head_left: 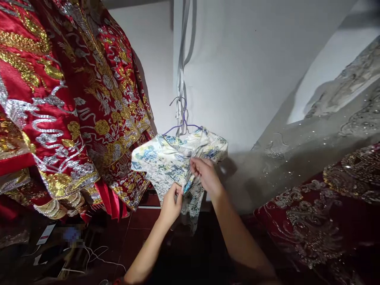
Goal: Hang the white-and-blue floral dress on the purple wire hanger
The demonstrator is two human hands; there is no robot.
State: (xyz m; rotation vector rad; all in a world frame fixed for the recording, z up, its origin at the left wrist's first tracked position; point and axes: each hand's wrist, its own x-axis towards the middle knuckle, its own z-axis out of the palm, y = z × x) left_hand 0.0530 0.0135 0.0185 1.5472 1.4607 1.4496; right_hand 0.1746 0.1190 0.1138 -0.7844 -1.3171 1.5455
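Note:
A short-sleeved floral garment [160, 162], white with blue and yellow flowers, hangs in front of me on a thin purple wire hanger [184, 122]. My left hand [172, 200] is closed on the front edge of the garment, low on its chest, thumb and fingers pinched together. Higher and to the right, my right hand [204, 172] is also closed, gripping the cloth near the front opening. Between the hands the fabric is gathered in folds, and a bright blue patch shows there. The hanger's hook stands beside a pale strap [181, 79] on the wall.
Red jackets [113, 91] with gold and silver embroidery hang close on the left. Beaded dark-red fabric [308, 225] and sheer sequined cloth [285, 154] spread on the right. White cables [101, 259] lie at lower left. A white wall [246, 67] stands behind.

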